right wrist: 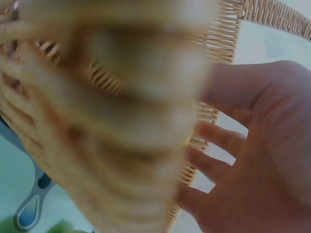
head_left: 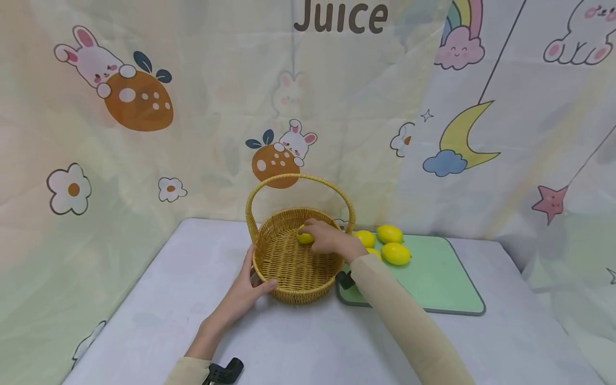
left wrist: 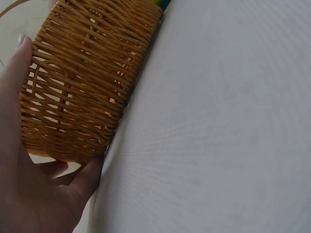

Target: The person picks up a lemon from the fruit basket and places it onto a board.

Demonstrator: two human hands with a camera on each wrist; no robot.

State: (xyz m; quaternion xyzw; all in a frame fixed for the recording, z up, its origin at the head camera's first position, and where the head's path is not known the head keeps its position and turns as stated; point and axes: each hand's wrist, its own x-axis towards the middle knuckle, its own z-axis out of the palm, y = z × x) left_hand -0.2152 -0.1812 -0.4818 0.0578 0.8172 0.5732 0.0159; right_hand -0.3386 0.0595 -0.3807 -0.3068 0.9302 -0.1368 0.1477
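Head view: left hand [head_left: 245, 291] wrapped on the near-left wall of the basket [head_left: 289, 278], at about 8 o'clock of its rim, thumb on the near side and fingers on the outer wall; judged as steadying, so that the basket keeps its place on the table [head_left: 298, 342]; right hand [head_left: 327, 238] reaching over the rim from 3 o'clock, fingers curled down on a lemon [head_left: 304, 236] held inside the basket, toward the far wall at about 12 o'clock; long axis of this lemon seemingly left to right, though mostly covered by the fingers; three more lemons [head_left: 390, 233] lying on the green board [head_left: 433, 278] at 3 o'clock of the basket, close together, long axes about left to right; handle of the basket upright, arching from 9 to 3 o'clock.

Left wrist view: same left hand [left wrist: 29, 184] against the woven wall of the basket [left wrist: 82, 82], thumb and fingers spread around it, gripping from outside.

Right wrist view: blurred wicker of the basket [right wrist: 107, 126] very near; right hand [right wrist: 257, 160] with curled fingers; lemon hardly seen here, so grip cannot be confirmed from this view alone.
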